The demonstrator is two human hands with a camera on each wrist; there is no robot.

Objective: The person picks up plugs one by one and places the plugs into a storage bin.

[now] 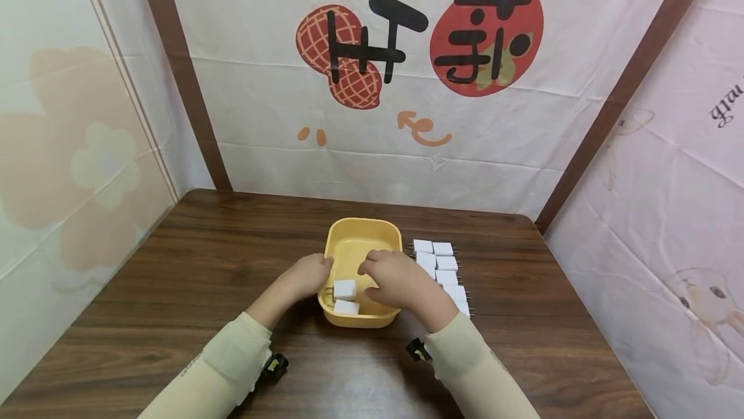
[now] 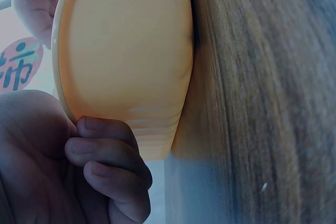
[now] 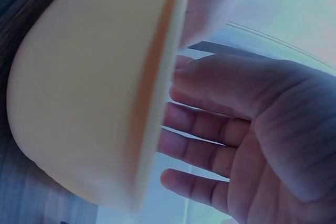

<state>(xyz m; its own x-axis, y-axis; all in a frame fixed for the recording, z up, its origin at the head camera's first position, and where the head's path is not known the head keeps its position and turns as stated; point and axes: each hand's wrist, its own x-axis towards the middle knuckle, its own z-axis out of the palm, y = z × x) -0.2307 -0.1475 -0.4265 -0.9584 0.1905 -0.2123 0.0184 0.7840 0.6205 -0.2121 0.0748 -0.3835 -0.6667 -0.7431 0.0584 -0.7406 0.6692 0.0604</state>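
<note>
A yellow plastic basin (image 1: 359, 321) stands on the table. My left hand (image 1: 308, 274) grips its left rim, with several curled fingers (image 2: 107, 150) against the outer wall in the left wrist view. Two white plug adapters (image 1: 345, 289) lie in the near left part of the basin, their metal prongs toward the left. Over the basin's right side hovers my right hand (image 1: 402, 281). Its fingers (image 3: 197, 145) are spread and lightly bent past the rim in the right wrist view, with nothing seen between them.
Right of the basin, several more white plug adapters (image 1: 446, 263) lie in two columns on the brown wooden table (image 1: 261, 232), partly hidden by the right hand and forearm. A printed cloth (image 1: 372, 167) hangs behind the table's far edge, with more cloth at both sides.
</note>
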